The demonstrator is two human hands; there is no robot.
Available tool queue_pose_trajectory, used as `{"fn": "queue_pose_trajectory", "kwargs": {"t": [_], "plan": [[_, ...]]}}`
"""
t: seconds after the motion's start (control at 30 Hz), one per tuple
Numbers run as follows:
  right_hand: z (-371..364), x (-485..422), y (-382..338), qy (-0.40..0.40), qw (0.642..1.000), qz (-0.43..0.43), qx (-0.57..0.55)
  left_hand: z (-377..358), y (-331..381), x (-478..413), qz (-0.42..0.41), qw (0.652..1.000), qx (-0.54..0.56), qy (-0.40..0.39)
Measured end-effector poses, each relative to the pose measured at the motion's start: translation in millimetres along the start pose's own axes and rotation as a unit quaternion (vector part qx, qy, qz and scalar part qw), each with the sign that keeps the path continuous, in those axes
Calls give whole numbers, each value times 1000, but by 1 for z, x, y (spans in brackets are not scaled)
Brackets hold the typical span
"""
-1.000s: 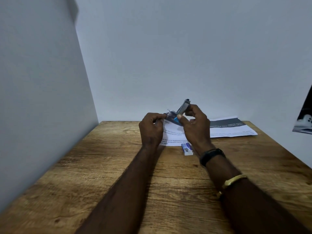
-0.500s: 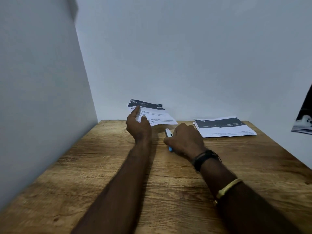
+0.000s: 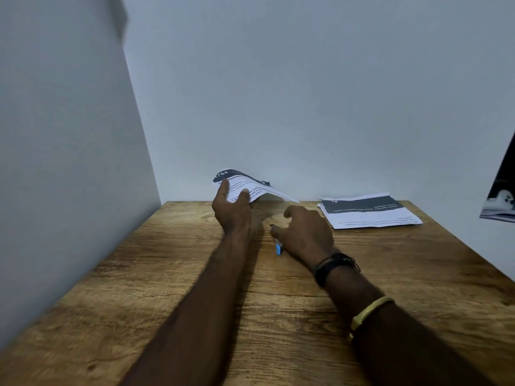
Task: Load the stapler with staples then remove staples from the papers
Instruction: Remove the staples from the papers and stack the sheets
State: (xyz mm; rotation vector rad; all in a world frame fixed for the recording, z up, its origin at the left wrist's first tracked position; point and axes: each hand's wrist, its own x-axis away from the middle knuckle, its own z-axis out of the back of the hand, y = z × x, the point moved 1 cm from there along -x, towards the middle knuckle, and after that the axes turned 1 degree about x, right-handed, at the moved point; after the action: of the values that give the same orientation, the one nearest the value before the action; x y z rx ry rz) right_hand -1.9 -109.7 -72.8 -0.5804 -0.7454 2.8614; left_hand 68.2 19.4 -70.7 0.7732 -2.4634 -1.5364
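Note:
My left hand [image 3: 232, 210] pinches a stapled set of printed papers [image 3: 252, 184] by its near edge and holds it tilted above the back of the wooden table [image 3: 181, 274]. My right hand [image 3: 306, 232] hovers low over the table with thumb and fingers spread and relaxed. Under its palm lies the stapler [image 3: 278, 248]; only its blue end and a bit of metal show. A second set of papers [image 3: 367, 213] lies flat at the back right.
White walls close the table in at the left and the back. A dark printed sheet [image 3: 501, 201] hangs at the right edge of view. Bare wood stretches from the hands to the near edge.
One second ago both hands worked the stapler on the papers. My right hand has since laid the stapler on the table and loosened its fingers. My left hand has lifted the papers up and left.

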Motion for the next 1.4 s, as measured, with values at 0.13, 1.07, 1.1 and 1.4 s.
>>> {"fn": "queue_pose_trajectory", "kwargs": {"t": [0.13, 1.07, 1.1, 1.4], "plan": [[14, -5, 2, 102, 966, -23, -237, -7, 4, 7, 32, 996, 69, -46], [75, -29, 141, 242, 915, -241, -217, -114, -59, 95, -68, 863, -398, -303], [75, -29, 143, 234, 916, -253, -208, -115, -61, 97, -67, 860, -402, -308], [74, -40, 155, 154, 921, -329, -144, -128, -77, 101, -115, 785, -500, -347]]}}
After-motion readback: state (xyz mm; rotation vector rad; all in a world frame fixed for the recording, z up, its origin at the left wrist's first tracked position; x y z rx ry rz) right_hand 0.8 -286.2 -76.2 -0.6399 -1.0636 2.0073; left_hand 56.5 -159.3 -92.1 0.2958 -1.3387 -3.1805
